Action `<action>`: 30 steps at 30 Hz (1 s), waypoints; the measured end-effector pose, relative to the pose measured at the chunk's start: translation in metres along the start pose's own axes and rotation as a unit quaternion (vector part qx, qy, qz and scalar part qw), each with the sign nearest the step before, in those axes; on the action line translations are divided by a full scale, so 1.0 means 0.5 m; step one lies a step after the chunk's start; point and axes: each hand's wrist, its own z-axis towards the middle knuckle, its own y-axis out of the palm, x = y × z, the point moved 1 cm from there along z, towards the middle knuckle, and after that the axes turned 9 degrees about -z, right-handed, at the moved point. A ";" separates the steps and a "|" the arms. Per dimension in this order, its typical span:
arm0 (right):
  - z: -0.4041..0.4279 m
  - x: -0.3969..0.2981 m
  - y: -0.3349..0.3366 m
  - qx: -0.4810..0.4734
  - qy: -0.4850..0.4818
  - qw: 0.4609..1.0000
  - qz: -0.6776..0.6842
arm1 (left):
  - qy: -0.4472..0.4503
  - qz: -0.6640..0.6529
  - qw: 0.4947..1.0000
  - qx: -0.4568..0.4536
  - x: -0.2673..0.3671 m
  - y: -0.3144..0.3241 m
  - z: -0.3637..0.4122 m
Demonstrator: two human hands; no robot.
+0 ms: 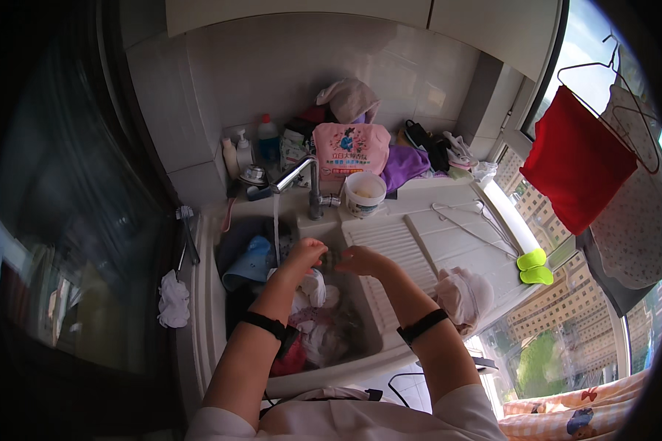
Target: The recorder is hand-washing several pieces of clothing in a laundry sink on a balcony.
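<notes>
Water runs from a chrome faucet [295, 175] into a laundry sink [361, 325]. My left hand [307, 254] is over the basin, right of the stream, its fingers curled; whether it holds anything cannot be told. Facing it, my right hand [359, 261] reaches over the inner edge of the washboard [389, 242], fingers bent and slightly blurred, with no item visible in it. Below the hands lie wet white cloth [313, 288], a pink dotted cloth [311, 316] and a red cloth [289, 358]. A blue item [249, 263] leans in the basin's left part.
A white tub [365, 194] stands behind the washboard, near a pink detergent bag [351, 149] and bottles [268, 138]. Bundled pale cloth [463, 297], a wire hanger [471, 226] and lime-green pieces [535, 266] lie right. A brush [187, 234] rests left; red cloth [579, 160] hangs right.
</notes>
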 end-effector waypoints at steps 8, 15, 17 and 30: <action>0.109 -0.132 0.254 -0.122 0.047 0.972 -0.195 | -0.104 0.560 0.810 -0.142 -0.247 -0.050 -0.040; 0.189 -0.076 0.301 -0.153 0.046 0.954 -0.254 | -0.163 0.478 0.841 -0.193 -0.383 -0.069 0.031; 0.226 -0.065 0.327 -0.165 0.036 0.951 -0.260 | -0.198 0.435 0.850 -0.220 -0.402 -0.073 0.062; 0.255 -0.098 0.299 -0.220 -0.037 0.948 -0.228 | -0.093 0.517 0.812 -0.254 -0.496 -0.096 0.101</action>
